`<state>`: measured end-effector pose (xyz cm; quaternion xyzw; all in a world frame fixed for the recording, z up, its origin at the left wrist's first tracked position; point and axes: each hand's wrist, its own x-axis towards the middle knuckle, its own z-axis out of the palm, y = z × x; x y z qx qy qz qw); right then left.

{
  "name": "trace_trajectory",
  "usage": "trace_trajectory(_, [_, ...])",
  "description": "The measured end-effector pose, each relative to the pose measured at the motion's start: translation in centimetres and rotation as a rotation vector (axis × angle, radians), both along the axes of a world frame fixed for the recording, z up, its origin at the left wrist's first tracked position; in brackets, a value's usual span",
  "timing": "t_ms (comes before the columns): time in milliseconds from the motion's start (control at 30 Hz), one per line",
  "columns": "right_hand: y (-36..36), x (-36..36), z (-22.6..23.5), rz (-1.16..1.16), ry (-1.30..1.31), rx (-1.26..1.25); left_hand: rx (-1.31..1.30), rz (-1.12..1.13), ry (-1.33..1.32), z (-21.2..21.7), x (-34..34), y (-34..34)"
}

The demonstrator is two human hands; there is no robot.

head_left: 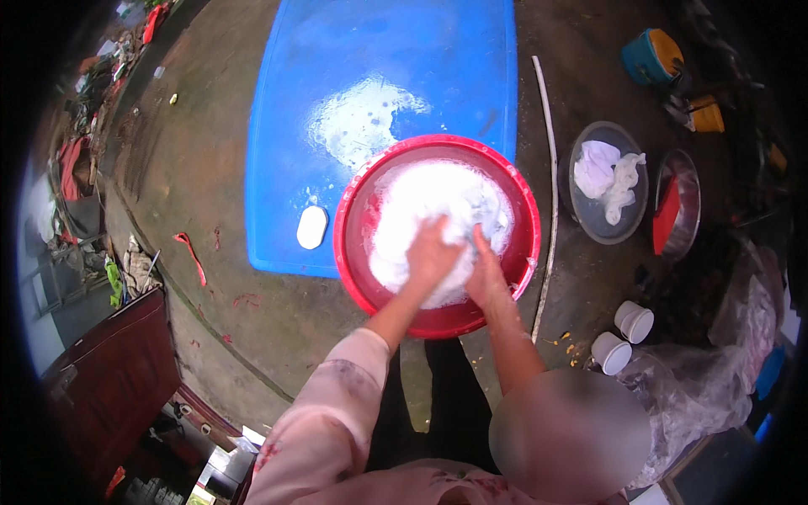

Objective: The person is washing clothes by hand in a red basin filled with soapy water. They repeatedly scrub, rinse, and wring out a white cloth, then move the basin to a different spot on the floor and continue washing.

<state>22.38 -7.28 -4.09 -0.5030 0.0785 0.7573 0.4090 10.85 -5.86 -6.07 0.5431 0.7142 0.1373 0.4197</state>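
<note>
A red basin (341,236) stands partly on the near right corner of a blue tabletop (290,126). White suds (400,202) and a wet white cloth (497,215) fill much of it, and the two are hard to tell apart. My left hand (433,255) is in the suds with its fingers bent into the cloth. Close by on the right, my right hand (486,273) grips the same cloth, thumb up and other fingers mostly hidden. A white block (312,227), like a bar of soap, lies left of the basin.
To the right, beyond a long white pole (549,135), sits a grey basin (589,223) holding white cloths (598,168). Beside it leans a metal basin (692,206) with a red item. Two white tubs (611,353) and clear plastic sheeting (707,379) lie nearer.
</note>
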Motion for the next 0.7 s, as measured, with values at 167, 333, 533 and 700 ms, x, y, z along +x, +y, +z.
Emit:
trace_trajectory(167, [-2.4,7.1,-6.5,0.004,0.281,0.388,0.294,-0.347,-0.273,8.6,4.5,-0.5])
trace_trajectory(333, [0.5,1.7,0.8,0.047,-0.386,0.012,0.487,-0.314,0.002,4.1,-0.9,3.2])
trace_trajectory(533, [0.6,3.7,4.9,0.621,-1.035,0.259,0.37,-0.299,0.506,3.9,-6.6,3.0])
trace_trajectory(700, [-2.1,-0.1,-0.2,1.23,-1.497,0.538,0.461,-0.758,0.5,2.6,-3.8,1.1])
